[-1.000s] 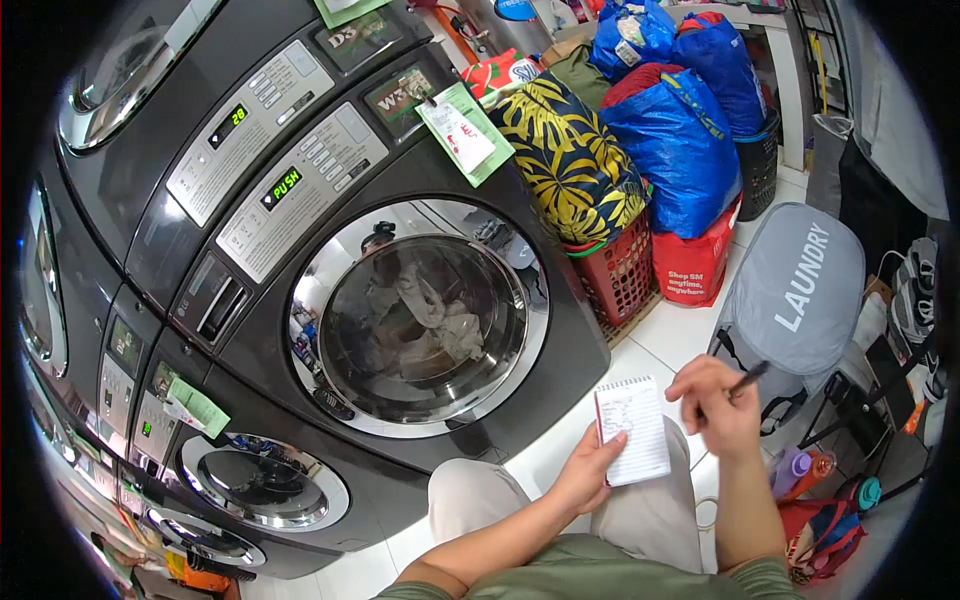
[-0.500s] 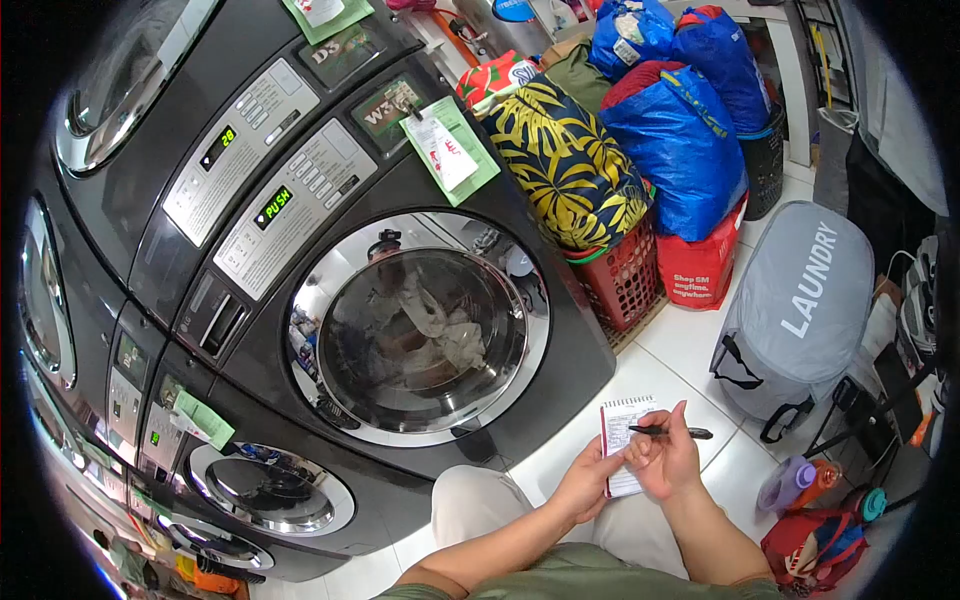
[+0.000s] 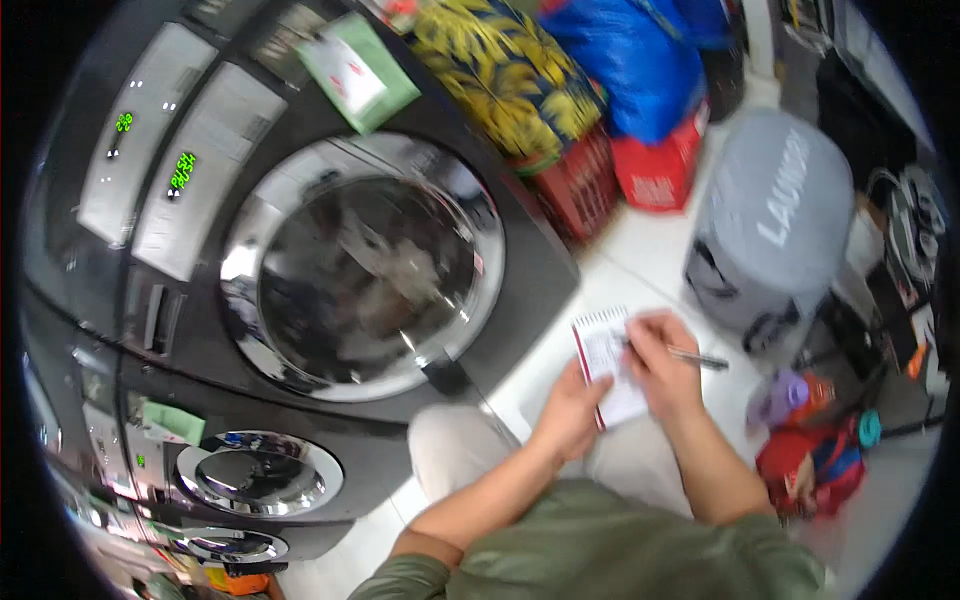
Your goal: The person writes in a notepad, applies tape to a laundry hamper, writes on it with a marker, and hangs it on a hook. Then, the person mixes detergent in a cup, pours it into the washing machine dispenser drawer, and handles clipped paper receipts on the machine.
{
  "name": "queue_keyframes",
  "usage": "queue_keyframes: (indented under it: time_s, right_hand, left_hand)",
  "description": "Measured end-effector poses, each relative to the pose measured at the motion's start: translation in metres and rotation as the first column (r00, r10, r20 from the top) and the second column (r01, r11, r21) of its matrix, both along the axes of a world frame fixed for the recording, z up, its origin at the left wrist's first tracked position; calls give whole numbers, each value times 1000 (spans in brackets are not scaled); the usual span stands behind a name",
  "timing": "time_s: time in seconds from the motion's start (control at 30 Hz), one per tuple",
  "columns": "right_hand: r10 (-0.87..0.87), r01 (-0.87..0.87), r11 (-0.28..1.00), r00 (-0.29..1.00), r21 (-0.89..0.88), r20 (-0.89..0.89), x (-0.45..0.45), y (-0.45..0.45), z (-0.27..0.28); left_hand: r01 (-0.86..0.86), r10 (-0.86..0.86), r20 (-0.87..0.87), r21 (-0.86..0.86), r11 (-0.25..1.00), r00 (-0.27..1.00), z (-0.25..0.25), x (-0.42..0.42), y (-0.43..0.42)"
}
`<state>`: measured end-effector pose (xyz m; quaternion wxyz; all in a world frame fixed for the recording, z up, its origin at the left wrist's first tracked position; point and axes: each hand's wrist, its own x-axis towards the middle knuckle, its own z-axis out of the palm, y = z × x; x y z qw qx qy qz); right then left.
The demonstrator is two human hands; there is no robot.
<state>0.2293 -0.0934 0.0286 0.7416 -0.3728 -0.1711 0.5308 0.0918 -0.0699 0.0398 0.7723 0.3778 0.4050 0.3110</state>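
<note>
White paper notepad (image 3: 624, 400), spiral-topped, pinched in the left hand (image 3: 571, 411) — right hand (image 3: 664, 368) curled closed around a slim, dark pen (image 3: 706, 359).

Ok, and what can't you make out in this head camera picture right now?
In the head view:
Writing on the notepad: blurred, partly covered by the right hand.
Whether the pen touches the notepad: too blurred.
Words on the white slip: smeared by blur.
Laundry inside the washer: type unclear through blur and door glass.
Big blue bag, top: cut off by the upper edge.
</note>
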Motion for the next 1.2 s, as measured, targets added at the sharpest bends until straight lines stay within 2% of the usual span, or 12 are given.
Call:
queue_keyframes:
  time_s: [0.07,0.13,0.17,0.27,0.4,0.43,0.73,0.93,1.03,1.2]
  right_hand:
    - [-62,55,998,969,38,239,5,3,-3]
    - [-9,-2,999,950,37,312,3,0,-9]
    - [35,-18,999,908,-43,418,3,-3,-5]
    - [-5,-1,1000,917,16,399,-7,-8,3]
    - [-10,58,996,809,-62,588,-10,-8,3]
    - [-72,102,995,805,-17,589,-13,-5,-3]
    - [-64,75,997,803,6,593,-17,-4,-4]
    - [-158,104,987,688,120,708,-18,2,-5]
    - [-136,90,991,660,101,739,-16,0,-4]
    - [-90,101,995,726,23,682,-19,1,-1]
  left_hand:
    - [-4,4,32,19,1000,999,-3,3,-3]
    - [7,-8,59,19,1000,998,-8,2,-6]
    - [2,-3,56,17,1000,998,-6,2,-8]
    - [23,-24,98,11,1000,995,-11,0,-9]
    - [49,-46,132,-24,998,990,-3,-2,-4]
    - [40,-37,131,-26,999,991,-3,-3,-4]
    - [14,-9,139,-37,999,990,-7,-9,-5]
    - [29,-24,130,-39,999,991,-1,-7,-4]
    - [24,-18,135,-43,999,991,0,-6,-4]
    - [35,-33,116,-14,999,993,-6,-8,-2]
